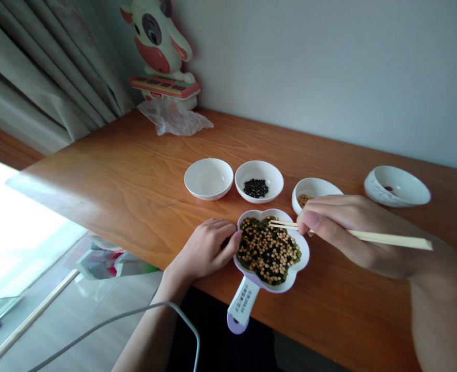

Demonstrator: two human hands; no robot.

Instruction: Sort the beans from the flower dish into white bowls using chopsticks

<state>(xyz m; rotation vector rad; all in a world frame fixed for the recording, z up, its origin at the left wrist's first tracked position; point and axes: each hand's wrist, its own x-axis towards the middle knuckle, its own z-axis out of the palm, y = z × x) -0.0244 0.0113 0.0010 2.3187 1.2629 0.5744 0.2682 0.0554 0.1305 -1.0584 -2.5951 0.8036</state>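
In the head view a white flower-shaped dish (304, 252) with a lilac rim and a labelled handle (244, 299) lies at the table's front edge. Yellow beans, black beans and small green beans (269, 253) are mixed in it. My left hand (205, 248) is closed at the dish's left side, thumb on the rim. Held in my right hand (371, 217) is a pair of light chopsticks (394, 239), their tips among the beans near the dish's upper edge. Behind it stands a white bowl (278, 181) with black beans (256, 188). Another bowl (321, 185), holding yellow beans (303, 200), is partly hidden by my right hand.
A white bowl (208, 178) stands at the left of the row. At the far right, another bowl (410, 195) has a few small reddish bits. A cow-shaped toy keyboard (162, 85) and a clear plastic bag (174, 120) are at the back left. A grey cable (135, 311) crosses the foreground.
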